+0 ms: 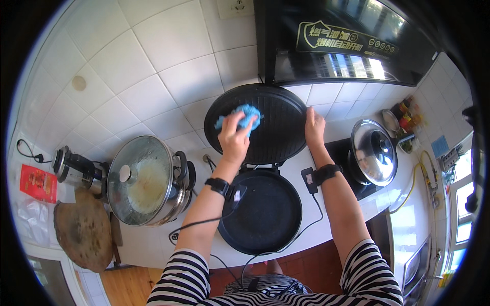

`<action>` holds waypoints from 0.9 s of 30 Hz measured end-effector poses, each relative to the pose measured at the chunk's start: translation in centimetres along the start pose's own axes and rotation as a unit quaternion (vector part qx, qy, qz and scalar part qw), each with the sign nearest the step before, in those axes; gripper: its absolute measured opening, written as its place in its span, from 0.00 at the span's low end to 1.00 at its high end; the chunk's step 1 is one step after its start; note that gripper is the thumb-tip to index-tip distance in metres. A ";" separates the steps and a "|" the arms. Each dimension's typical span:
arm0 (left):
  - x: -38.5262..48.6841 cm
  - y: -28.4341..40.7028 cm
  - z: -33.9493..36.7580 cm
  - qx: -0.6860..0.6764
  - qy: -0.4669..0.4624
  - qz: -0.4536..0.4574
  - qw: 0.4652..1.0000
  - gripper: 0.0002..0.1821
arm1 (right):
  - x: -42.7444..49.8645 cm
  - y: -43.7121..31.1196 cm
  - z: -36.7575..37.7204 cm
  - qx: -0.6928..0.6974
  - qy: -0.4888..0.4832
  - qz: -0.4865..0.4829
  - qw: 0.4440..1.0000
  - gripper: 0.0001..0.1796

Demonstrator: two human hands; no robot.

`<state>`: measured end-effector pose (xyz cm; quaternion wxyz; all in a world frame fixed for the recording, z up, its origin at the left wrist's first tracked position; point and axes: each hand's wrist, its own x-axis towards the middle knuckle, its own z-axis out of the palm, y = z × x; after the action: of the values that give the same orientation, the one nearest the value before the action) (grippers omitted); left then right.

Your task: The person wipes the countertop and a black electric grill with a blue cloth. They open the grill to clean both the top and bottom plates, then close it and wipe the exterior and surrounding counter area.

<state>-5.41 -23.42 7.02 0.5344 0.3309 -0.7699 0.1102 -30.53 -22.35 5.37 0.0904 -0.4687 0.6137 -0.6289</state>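
Note:
A black electric griddle stands opened on the white counter, its ridged upper plate [273, 126] raised towards the tiled wall and its smooth round lower plate [262, 214] lying flat in front of me. My left hand [234, 139] presses a crumpled blue cloth [249, 116] against the left part of the upper plate's inner face. With my right hand [315, 124] I grip the right rim of that plate, thumb uppermost. Each wrist wears a black strap with a small cabled device.
Left of the griddle are a steel steamer pot with a glass lid [143, 183], a blender jug [78, 166] and a round wooden chopping board [83, 231]. To the right, a lidded wok [374, 153] sits on the black hob [338, 155], under a black range hood [344, 46].

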 end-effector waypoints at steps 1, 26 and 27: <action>-2.1 0.1 0.8 -0.016 -0.012 0.003 1.000 0.27 | -0.1 -0.1 -0.2 -0.004 -0.006 0.008 1.000 0.33; -7.2 2.1 3.1 0.020 -0.012 -0.011 1.000 0.25 | -0.4 -0.5 -0.3 -0.018 -0.020 0.030 0.999 0.33; -8.5 2.1 3.2 0.031 -0.048 -0.008 0.998 0.25 | -0.5 -0.4 -0.5 -0.019 -0.023 0.033 0.999 0.33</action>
<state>-7.34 -20.21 -1.51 0.4871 0.3586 -0.7882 0.1137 -30.48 -21.55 5.57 0.1167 -0.4640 0.6384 -0.6030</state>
